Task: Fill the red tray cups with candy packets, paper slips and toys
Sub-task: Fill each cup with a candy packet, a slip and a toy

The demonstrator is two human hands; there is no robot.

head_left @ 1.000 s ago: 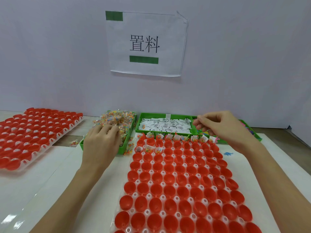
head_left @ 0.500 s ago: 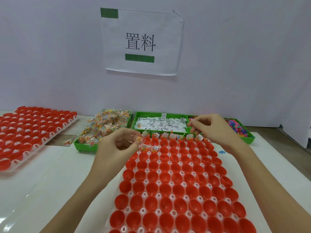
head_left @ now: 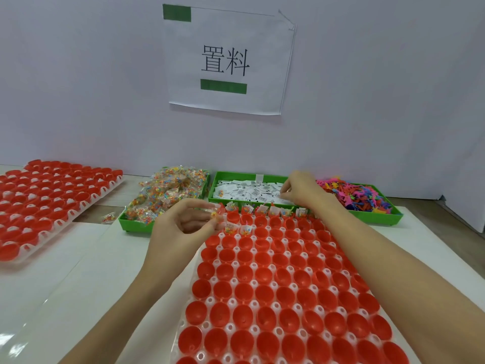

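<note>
A tray of red cups (head_left: 283, 292) lies in front of me. Its far row and the start of the second row hold candy packets and paper slips. My left hand (head_left: 181, 229) hovers over the tray's far left corner and pinches a small candy packet (head_left: 215, 216). My right hand (head_left: 301, 191) reaches over the green bin of white paper slips (head_left: 246, 191), fingers curled down among the slips; what they hold is hidden. A green bin of candy packets (head_left: 160, 198) sits at the left, a green bin of colourful toys (head_left: 359, 197) at the right.
A second tray of red cups (head_left: 49, 203) lies at the far left. One loose candy packet (head_left: 109, 218) rests on the table beside the candy bin. A white wall with a paper sign (head_left: 225, 59) stands right behind the bins.
My left hand left the candy bin and brought a packet over the tray's far left corner. My right hand moved back from the tray's far row to the slip bin.
</note>
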